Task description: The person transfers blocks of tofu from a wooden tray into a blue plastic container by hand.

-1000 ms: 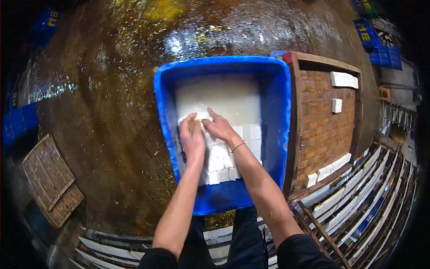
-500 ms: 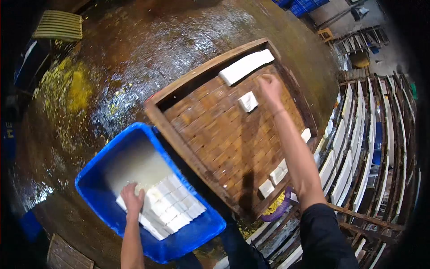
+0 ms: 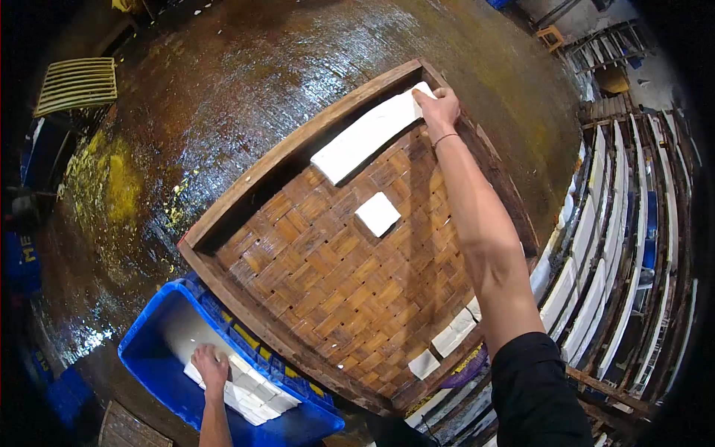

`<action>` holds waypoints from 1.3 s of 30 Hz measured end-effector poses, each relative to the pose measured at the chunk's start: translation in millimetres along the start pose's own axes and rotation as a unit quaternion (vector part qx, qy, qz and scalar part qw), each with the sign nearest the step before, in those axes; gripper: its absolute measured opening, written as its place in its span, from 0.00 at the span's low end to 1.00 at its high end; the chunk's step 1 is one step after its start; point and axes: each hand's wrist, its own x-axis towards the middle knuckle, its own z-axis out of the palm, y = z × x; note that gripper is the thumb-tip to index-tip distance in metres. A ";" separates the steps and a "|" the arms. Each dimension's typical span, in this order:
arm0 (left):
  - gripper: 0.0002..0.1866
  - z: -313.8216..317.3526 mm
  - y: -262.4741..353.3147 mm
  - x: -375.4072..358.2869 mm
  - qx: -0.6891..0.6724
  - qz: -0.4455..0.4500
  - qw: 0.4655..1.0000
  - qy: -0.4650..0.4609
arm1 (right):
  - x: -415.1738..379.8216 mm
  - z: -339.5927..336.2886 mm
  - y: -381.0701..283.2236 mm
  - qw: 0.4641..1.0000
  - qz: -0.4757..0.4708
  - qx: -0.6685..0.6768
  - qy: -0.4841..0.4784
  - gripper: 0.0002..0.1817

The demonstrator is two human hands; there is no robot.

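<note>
In the wooden-framed woven tray [image 3: 320, 298], my right hand [image 3: 438, 108] is at the far corner. Its thumb and fingers close around the end of a row of white tofu blocks [image 3: 365, 141]. A single tofu block [image 3: 377, 214] lies apart on the weave. My left hand [image 3: 211, 365] reaches into the blue bin [image 3: 160, 398], its fingers curled over the end of a packed layer of tofu blocks [image 3: 253, 391]. Cloudy liquid shows beside that layer. The left fingertips are partly hidden.
More tofu blocks [image 3: 454, 331] line the tray's near right edge. Long racks with white strips [image 3: 596, 246] stand on the right. Behind the tray is a wet floor [image 3: 298, 45] with yellow scraps [image 3: 119, 186]. A slatted yellow crate [image 3: 77, 84] is at far left.
My right hand has moved to the end of the tofu row and closed on it. The view has shifted, so the tray appears larger. My left hand stays on the blocks in the bin.
</note>
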 end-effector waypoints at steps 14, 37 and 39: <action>0.21 6.7 -9.6 -4.2 -0.009 0.021 0.999 0.049 | -50.9 -48.4 -37.5 0.927 -0.153 -0.110 -0.324 0.38; 0.25 2.2 -11.4 -14.0 -0.085 -0.059 0.994 0.030 | -82.0 -61.2 -71.4 0.845 -0.081 0.022 -0.529 0.42; 0.26 -0.4 -10.1 -12.0 -0.076 -0.054 0.995 0.039 | -89.1 -41.6 -52.8 0.880 -0.187 -0.033 -0.436 0.45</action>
